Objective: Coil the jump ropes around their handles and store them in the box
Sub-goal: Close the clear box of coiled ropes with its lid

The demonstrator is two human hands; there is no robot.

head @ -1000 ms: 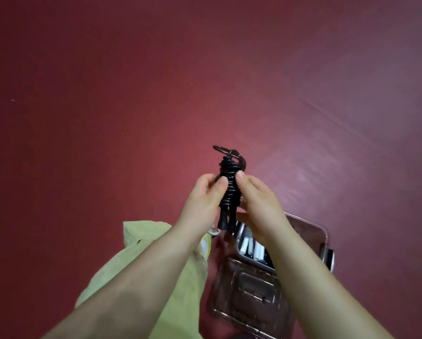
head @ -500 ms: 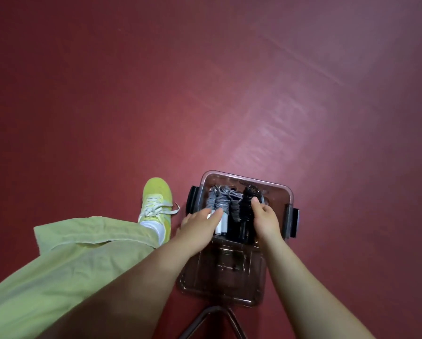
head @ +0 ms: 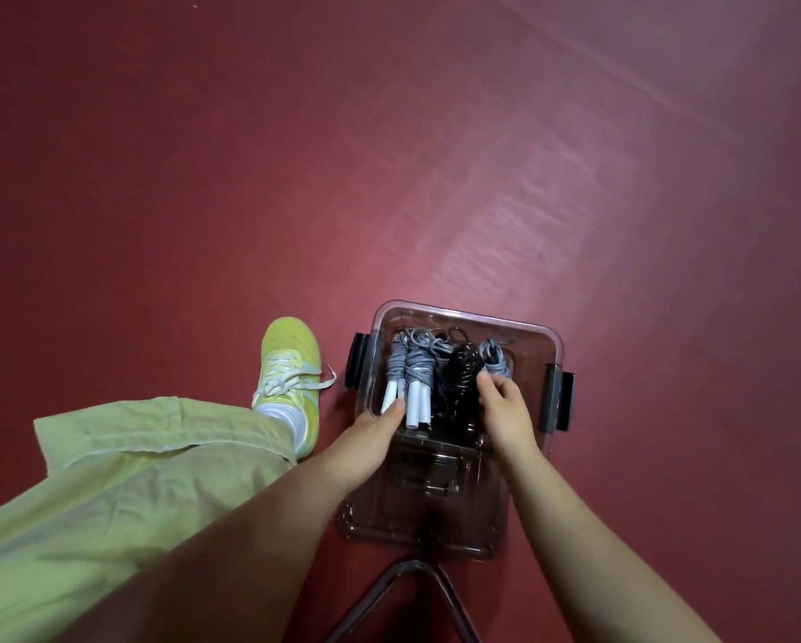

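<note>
inside the box [head: 557,359], right hand [head: 505,410] grips the black rope bundle [head: 461,373]; left hand [head: 371,433], fingers straight, touches white handles [head: 415,406].

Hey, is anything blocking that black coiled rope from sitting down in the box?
Nothing visible does. The black rope is already inside the box, between grey bundles, with the right hand on it.

A sports hall or gym, most likely: a wide dark-red floor [head: 389,155] with a dull sheen, and a clear box [head: 554,345] of jump ropes [head: 419,364].
</note>
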